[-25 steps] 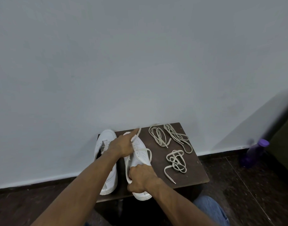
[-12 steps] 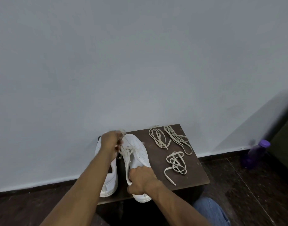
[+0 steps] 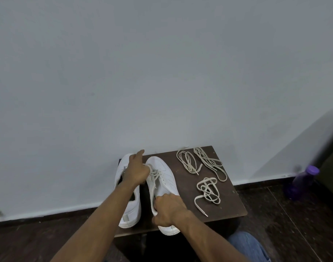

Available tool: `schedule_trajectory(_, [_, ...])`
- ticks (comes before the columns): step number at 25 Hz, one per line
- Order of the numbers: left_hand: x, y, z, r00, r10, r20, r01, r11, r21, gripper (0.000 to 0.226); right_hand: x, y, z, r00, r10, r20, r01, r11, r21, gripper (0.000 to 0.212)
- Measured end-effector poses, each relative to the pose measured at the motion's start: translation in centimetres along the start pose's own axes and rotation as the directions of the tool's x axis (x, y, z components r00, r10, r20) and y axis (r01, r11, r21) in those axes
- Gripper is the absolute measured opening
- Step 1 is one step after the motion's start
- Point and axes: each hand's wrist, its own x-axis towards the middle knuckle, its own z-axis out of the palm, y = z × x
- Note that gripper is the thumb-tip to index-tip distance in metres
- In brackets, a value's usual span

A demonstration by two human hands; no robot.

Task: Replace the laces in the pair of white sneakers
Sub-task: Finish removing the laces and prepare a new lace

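Left hand has dropped back to the eyelets, fingers pinching the cream flat lace; right hand grips the white leather sneaker on the dark wooden desk. Lacing's barely halfway.

Your left hand has moved over the last second: from above the toe of the right-hand sneaker it went toward 9 o'clock and now sits at that shoe's inner edge, over the gap beside the left-hand sneaker. Index finger now points toward 12 o'clock. The lace, earlier lifted off the toe, now lies slack across the eyelets, bunched against your left hand's fingers.
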Motion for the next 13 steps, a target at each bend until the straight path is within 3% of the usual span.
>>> schedule_trajectory(2, [-1.5, -1.2, 1.3, 0.998, 0.043, -0.036, -0.037, 0.99, 0.139, 0.052, -0.1, 0.1, 0.2, 0.999, -0.027, -0.043, 0.026, 1.0, -0.007, 0.04])
schedule_trajectory(4, [-2.9, -2.3, 2.4, 1.0, -0.005, -0.023, 0.011, 0.972, 0.236, 0.035, -0.6, 0.5, 0.9, 0.989, -0.077, -0.13, 0.082, 0.996, 0.031, 0.038])
schedule_trajectory(6, [-4.1, -3.1, 3.3, 0.999, -0.047, 0.012, 0.041, 0.948, 0.317, 0.025, -1.6, 1.2, 2.0, 0.964, -0.081, -0.253, 0.14, 0.964, 0.227, 0.033])
schedule_trajectory(8, [-4.7, -3.4, 3.7, 0.996, -0.031, -0.08, 0.052, 0.96, 0.276, 0.012, -2.4, 1.4, 2.5, 0.912, 0.064, -0.404, 0.204, 0.785, 0.585, 0.025])
schedule_trajectory(10, [-5.1, -3.6, 4.0, 0.983, -0.042, -0.181, 0.084, 0.968, 0.235, 0.014, -1.7, 2.1, 2.1, 0.806, 0.289, -0.516, 0.255, 0.618, 0.744, 0.011])
schedule_trajectory(12, [-5.5, -3.7, 4.3, 0.974, -0.049, -0.221, 0.104, 0.964, 0.243, 0.019, 0.1, 2.7, 0.4, 0.769, 0.322, -0.552, 0.179, 0.72, 0.67, 0.017])
schedule_trajectory(13, [-5.6, -3.8, 4.3, 0.973, -0.069, -0.221, 0.121, 0.965, 0.231, 0.019, 1.1, 3.0, -0.5, 0.814, 0.261, -0.518, 0.12, 0.798, 0.591, 0.023])
